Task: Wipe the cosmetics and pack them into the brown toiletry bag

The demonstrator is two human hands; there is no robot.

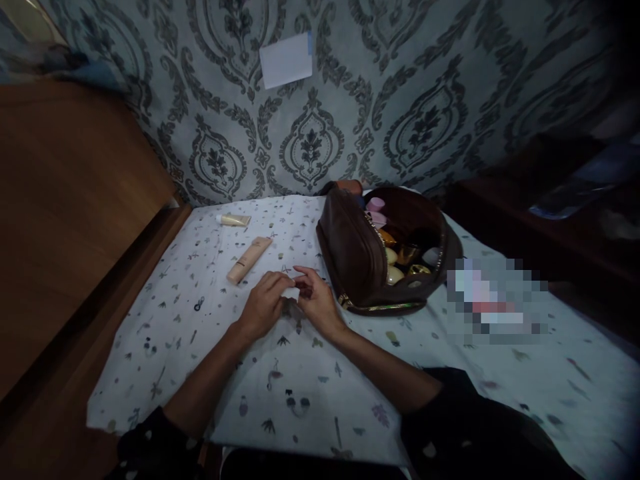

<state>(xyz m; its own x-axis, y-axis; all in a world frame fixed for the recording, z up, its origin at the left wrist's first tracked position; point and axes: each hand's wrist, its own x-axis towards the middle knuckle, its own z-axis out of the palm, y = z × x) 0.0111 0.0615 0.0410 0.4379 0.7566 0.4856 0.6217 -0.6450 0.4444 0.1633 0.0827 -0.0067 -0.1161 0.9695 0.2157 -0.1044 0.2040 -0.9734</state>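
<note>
My left hand (264, 305) and my right hand (321, 308) meet at the fingertips above the printed white cloth. Both have their fingers drawn in. A small pale patch shows between them; whether it is a held item or the cloth I cannot make out. Just beyond my left hand lies a peach-coloured squeeze tube (250, 260). Farther back is a smaller cream tube (235, 220) with a white cap. Right of my hands stands a dark brown cosmetic bag (345, 247), unzipped, with several jars, gold-coloured caps and a pink-capped bottle inside.
The white cloth (180, 347) covers the surface up to a patterned wall (310, 147). A white card (287, 61) is on that wall. At the left rises a brown wooden panel (75, 200). A blurred-out item (493, 300) lies right of the bag.
</note>
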